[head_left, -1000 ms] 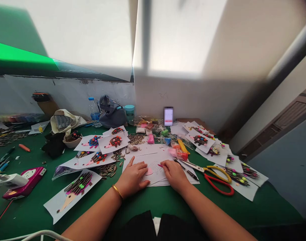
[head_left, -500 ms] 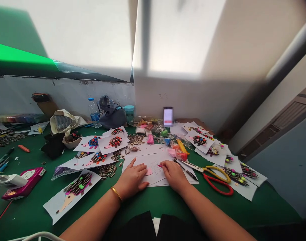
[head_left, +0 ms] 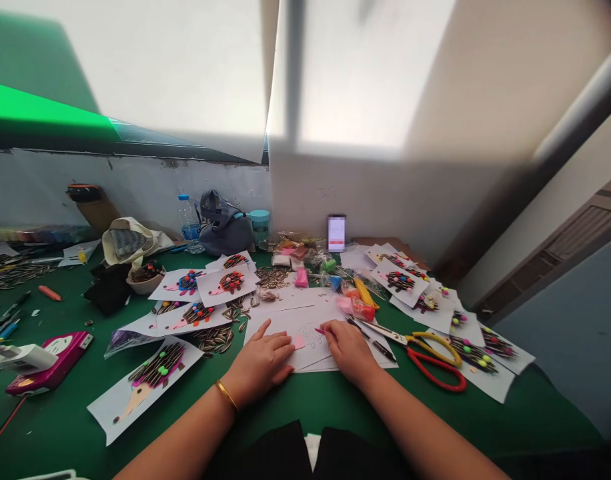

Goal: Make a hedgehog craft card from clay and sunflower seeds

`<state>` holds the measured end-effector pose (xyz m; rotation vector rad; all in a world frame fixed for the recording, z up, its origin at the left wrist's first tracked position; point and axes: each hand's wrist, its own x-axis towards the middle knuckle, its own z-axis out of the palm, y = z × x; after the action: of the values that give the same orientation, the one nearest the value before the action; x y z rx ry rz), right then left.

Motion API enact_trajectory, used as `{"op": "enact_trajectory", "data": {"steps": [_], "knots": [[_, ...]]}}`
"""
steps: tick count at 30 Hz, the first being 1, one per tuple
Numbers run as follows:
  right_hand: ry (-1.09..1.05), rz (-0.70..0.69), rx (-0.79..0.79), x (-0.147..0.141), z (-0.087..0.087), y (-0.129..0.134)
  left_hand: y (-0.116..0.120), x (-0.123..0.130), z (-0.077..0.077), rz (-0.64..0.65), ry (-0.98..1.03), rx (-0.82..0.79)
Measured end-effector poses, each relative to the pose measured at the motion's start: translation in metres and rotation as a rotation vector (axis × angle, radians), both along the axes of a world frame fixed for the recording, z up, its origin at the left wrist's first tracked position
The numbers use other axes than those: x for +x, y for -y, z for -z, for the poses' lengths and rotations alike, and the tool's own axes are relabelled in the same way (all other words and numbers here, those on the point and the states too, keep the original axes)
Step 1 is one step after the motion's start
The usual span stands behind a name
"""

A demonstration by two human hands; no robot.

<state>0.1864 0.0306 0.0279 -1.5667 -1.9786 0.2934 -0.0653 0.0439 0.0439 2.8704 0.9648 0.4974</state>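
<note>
A white sheet with a drawn outline [head_left: 311, 335] lies on the green table in front of me. My left hand [head_left: 264, 360] rests flat on the sheet's left side, fingers spread and holding nothing. Just beyond its fingertips is a flat pink piece [head_left: 299, 342] at the left end of the outline. My right hand [head_left: 344, 345] pinches a small dark pink bit [head_left: 319, 331] over the right part of the outline. Beside that hand, a black pen [head_left: 380, 347] lies on the paper, near scissors [head_left: 435, 360] with yellow and red handles.
Finished hedgehog cards [head_left: 150, 393] lie to the left and more cards [head_left: 400, 280] to the right. Sunflower seeds [head_left: 216, 340] and bags of coloured clay [head_left: 358, 307] surround the sheet. A phone [head_left: 336, 233] leans on the wall; a bottle [head_left: 189, 230] stands behind.
The view has shifted very slightly. My left hand remains flat on the paper, and my right hand keeps its pinch at nearly the same spot on the outline.
</note>
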Motion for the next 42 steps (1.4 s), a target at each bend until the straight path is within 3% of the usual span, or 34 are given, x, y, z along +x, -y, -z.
{"op": "enact_trajectory", "data": {"steps": [10, 20, 42], "knots": [[-0.005, -0.002, -0.008, 0.001, 0.001, -0.001, -0.001, -0.001, 0.000, -0.012, -0.012, -0.002], [-0.006, 0.001, -0.007, 0.001, 0.001, -0.001, -0.001, 0.001, 0.006, 0.016, 0.013, 0.104], [-0.007, 0.000, -0.009, 0.001, 0.006, -0.003, 0.001, 0.004, -0.008, -0.039, -0.027, 0.028]]}}
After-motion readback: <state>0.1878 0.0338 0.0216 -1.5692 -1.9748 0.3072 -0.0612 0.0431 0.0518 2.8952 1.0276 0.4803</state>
